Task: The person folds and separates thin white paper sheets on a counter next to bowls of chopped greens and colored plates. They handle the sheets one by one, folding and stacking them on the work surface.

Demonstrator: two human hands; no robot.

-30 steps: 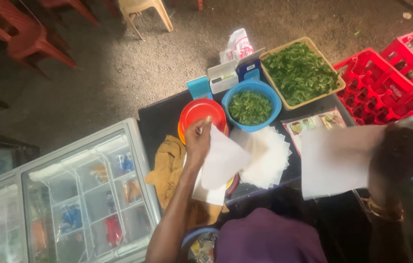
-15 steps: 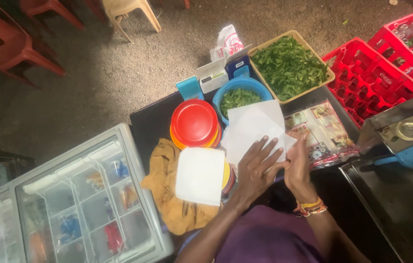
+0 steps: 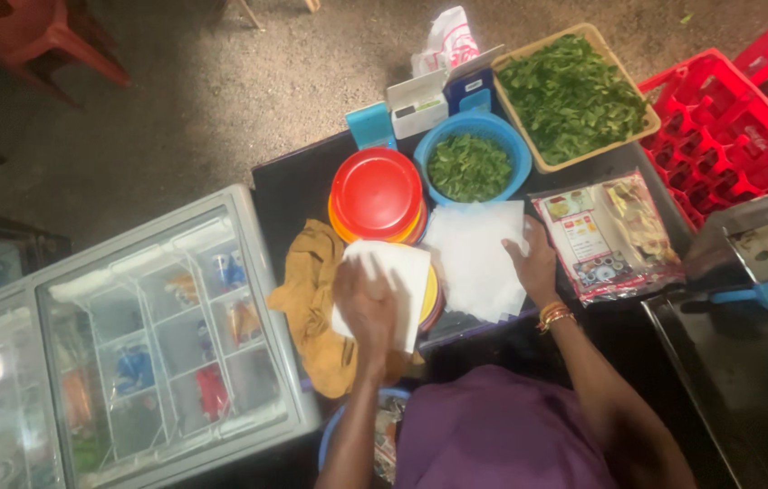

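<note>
left hand [image 3: 366,303] lay flat, palm down, on a white paper sheet [image 3: 398,272] atop a plate, pressing it to fit | right hand [image 3: 533,263] rested open on the paper stack [image 3: 475,254] right of it, steadying it; red plates [image 3: 377,192] stacked just beyond, within reach

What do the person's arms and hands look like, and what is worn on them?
Both arms are bare from the shoulder down; no sleeves reach the forearms. The garment at the shoulders is purple. The right hand has gold and orange bangles at its wrist. The left hand shows no gloves or bangles; I cannot tell if any rings are worn.
</note>
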